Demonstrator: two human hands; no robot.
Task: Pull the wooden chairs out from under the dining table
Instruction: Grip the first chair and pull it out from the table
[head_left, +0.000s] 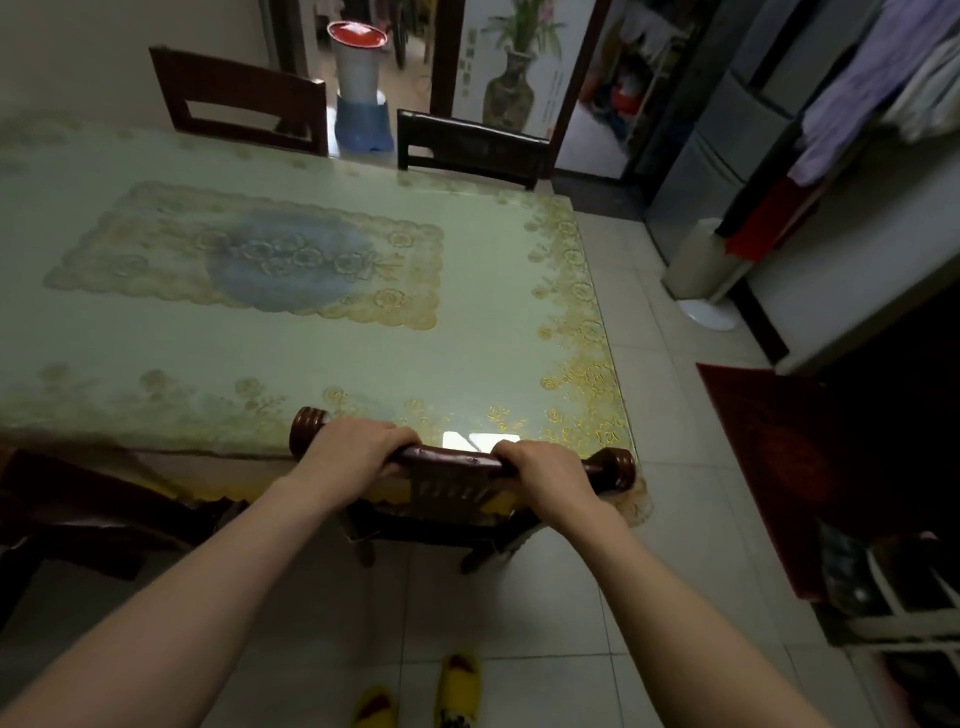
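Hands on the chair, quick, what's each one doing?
Left hand: closed around the chair's top rail.
Right hand: closed around the same rail, nearer the right end.

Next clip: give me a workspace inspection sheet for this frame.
Surface: dining table under a floral cloth, nothing standing on it.
Job's things: near chair tucked under the table edge; two far chairs against the far side; another chair at near left.
Clutter: nothing seen on the table.
Grippers: left hand and right hand both wrapped on the near chair's top rail.
Cables: nothing seen.
Surroundings: tiled floor, red mat, hanging clothes.
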